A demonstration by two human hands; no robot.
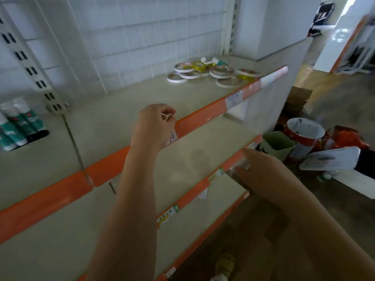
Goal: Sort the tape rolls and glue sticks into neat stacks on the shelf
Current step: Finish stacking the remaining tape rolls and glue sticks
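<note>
— Tape rolls [211,73] first: where do they lie?

— I see them in a loose heap on the top shelf [125,110], toward its right end near the orange front edge [194,118]. Most lie flat, hole upward, some overlapping. One yellowish roll [197,65] sits tilted on the pile.

— Glue sticks?

— I count one glue stick [212,61] lying on its side behind the heap, long axis running left to right, white cap to the left, teal body to the right. A row of glue sticks [18,124] lies at the far left of the same shelf, side by side, white ends toward the back wall, dark ends toward the front.

— Hands?

— My view has the left hand [155,126] over the shelf's front edge, fingers curled, pinching a small white scrap [166,116]; I cannot tell what it is. The right hand [257,169] is lower, at the next shelf's edge [233,159], fingers fairly straight against it, holding nothing I can make out.
</note>
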